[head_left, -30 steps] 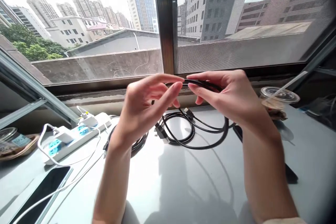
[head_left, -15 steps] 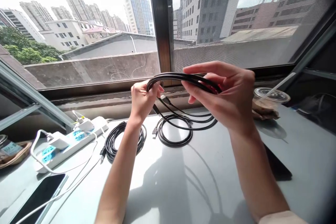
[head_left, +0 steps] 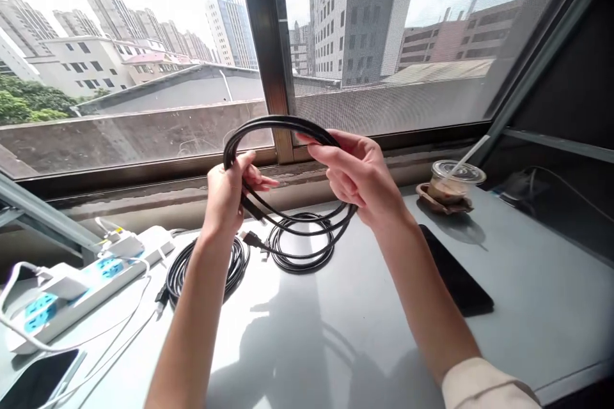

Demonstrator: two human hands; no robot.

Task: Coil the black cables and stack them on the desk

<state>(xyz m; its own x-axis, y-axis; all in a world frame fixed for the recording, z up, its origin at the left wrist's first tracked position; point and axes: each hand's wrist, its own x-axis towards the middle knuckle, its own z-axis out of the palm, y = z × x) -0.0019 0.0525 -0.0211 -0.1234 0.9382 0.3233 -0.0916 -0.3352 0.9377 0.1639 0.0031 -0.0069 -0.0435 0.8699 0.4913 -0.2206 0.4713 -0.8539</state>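
Note:
Between my hands a looped black cable (head_left: pixel 278 121) hangs in the air above the table. My left hand (head_left: pixel 228 188) grips the left side of the loops, thumb over them and some fingers stretched inward. On the right side, my right hand (head_left: pixel 357 172) pinches the upper strands between thumb and fingers. One plug of the cable (head_left: pixel 252 239) dangles low at the left. Behind it on the table lies a small coiled black cable (head_left: pixel 302 266). A thicker coil of black cable (head_left: pixel 235 271) is partly hidden by my left forearm.
A white power strip (head_left: pixel 91 300) with plugs and white cords runs along the left, a phone (head_left: pixel 41 377) in front of it. To the right are a black flat device (head_left: pixel 455 271) and a lidded drink cup (head_left: pixel 451 182) with a straw. The window sill edges the table's back.
The held cable has gone from a flattened bundle to a rounder, more upright loop. My right hand has closed in on the strands and come nearer the left. The view has shifted right.

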